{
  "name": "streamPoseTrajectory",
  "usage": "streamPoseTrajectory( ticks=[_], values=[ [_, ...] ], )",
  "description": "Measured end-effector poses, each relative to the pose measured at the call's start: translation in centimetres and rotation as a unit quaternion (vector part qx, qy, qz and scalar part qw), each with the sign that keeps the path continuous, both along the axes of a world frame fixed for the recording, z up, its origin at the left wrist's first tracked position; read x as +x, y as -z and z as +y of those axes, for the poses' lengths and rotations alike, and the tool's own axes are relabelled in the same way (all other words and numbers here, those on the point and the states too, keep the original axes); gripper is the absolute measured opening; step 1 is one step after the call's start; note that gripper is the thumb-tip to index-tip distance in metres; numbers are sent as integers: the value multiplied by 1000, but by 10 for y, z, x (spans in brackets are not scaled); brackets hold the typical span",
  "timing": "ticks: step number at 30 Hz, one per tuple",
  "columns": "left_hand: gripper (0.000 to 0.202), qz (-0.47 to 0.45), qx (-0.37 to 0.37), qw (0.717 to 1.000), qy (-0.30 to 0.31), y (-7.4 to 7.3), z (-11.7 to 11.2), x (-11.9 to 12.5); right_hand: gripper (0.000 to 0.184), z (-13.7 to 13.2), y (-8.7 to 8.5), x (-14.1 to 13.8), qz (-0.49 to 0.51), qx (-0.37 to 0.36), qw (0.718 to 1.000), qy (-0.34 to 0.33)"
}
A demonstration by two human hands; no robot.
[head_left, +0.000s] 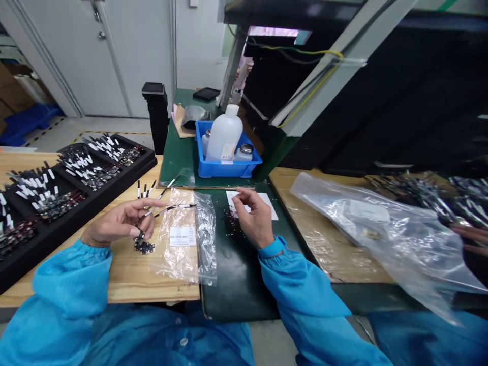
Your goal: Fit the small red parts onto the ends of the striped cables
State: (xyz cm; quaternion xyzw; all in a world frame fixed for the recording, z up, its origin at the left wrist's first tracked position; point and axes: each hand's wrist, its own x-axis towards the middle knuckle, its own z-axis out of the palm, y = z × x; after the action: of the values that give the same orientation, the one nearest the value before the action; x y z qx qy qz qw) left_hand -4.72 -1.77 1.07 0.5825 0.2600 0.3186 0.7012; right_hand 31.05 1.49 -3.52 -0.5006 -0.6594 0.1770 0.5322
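My left hand (124, 221) rests on the wooden table (125, 277), its fingers pinched round a thin flex-cable part (168, 209) whose black board end (142, 245) hangs under the palm. The strip reaches right over a small clear plastic bag (186, 236) with a white label. My right hand (253, 216) hovers over the dark green mat (236, 274), fingers curled with thumb and forefinger pinched above a white paper (270, 204) and a scatter of tiny dark parts (232, 219). What it pinches is too small to name.
A black tray (114, 180) with several rows of flex-cable parts lies at left. A blue bin (224, 166) with a white bottle (224, 134) stands behind. A large clear bag (381, 229) lies at right, another person's hand (470, 236) beside it.
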Motion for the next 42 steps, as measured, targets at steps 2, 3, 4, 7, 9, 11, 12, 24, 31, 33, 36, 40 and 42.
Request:
streamPoseTrajectory(
  ticks=[2,3,4,7,9,11,12,24,31,33,36,40,42],
  values=[
    [69,9,-6,1000,-11,-2,-1,3,25,-2,0,-3,13,9,1000,-13],
    [69,19,-12,1000,-12,-2,-2,4,25,-4,0,-4,19,11,1000,-19],
    [71,29,-19,999,-9,-2,-3,6,25,-5,0,-6,24,9,999,-25],
    [78,59,-31,998,17,-1,-5,10,28,-9,0,-11,44,-11,998,-44],
    [78,79,-31,995,43,1,-6,13,27,-11,0,-14,57,-28,996,-61],
    [75,105,-33,991,80,2,-6,16,22,-14,-2,-17,65,-45,993,-86],
    [71,120,-34,987,97,1,-6,19,20,-16,-3,-20,68,-54,991,-100],
    [40,367,193,902,-125,14,2,52,20,-20,4,-30,52,-73,988,-128],
    [25,418,436,787,-128,39,16,81,28,-20,3,-31,3,-37,992,-123],
    [22,438,439,773,-136,39,15,84,26,-20,3,-31,2,-42,992,-117],
    [22,450,435,767,-143,41,13,86,26,-19,2,-31,-3,-49,992,-118],
    [18,420,438,786,-116,49,13,88,24,-19,4,-32,7,-67,991,-113],
    [18,408,431,798,-107,51,14,90,25,-18,6,-32,17,-75,991,-106]
  ],
)
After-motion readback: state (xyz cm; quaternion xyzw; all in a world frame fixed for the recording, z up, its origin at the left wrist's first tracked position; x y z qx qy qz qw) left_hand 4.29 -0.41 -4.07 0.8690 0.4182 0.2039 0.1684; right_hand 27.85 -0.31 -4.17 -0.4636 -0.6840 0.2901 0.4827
